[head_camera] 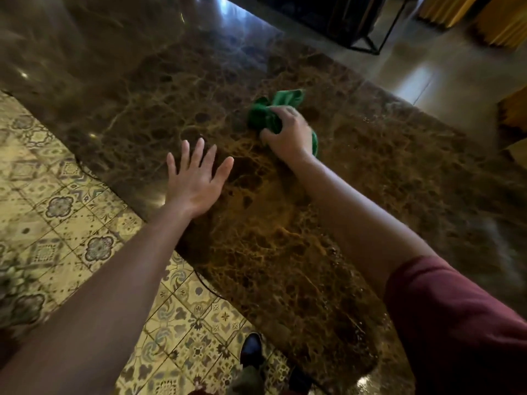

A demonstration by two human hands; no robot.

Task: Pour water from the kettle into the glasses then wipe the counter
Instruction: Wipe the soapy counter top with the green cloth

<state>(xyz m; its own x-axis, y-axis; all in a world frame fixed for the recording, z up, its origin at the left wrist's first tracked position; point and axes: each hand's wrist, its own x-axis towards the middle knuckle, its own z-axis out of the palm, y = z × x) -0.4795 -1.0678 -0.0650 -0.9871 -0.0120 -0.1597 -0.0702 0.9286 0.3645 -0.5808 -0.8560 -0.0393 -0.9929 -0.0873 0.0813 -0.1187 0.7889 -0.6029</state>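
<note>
I count one cloth (268, 116), green and bunched, and one counter (356, 178), brown veined marble. No more than that lies on the stone within my reach.

My right hand (288, 135) grips the cloth from above, fingers curled over the wad and pressing it onto the counter; a loose end fans out beyond my knuckles and a strip shows at the outer side of my wrist. My left hand (196, 178) lies flat on the stone just beside it, palm down, all five fingers spread wide and holding nothing. The two hands are near each other but not touching.

Past my right hand, beyond the far edge of the counter, stands a dark metal frame (373, 38), with yellow curtains (482, 18) further off. My dark red sleeve (456, 317) covers the right upper arm.

The near edge of the counter runs just outside my left hand and passes under that wrist. Below it is patterned tiled floor (57, 201), and one dark shoe (251, 349) stands there close to the edge. Bare stone stretches ahead of both hands and out to the right of the cloth.
</note>
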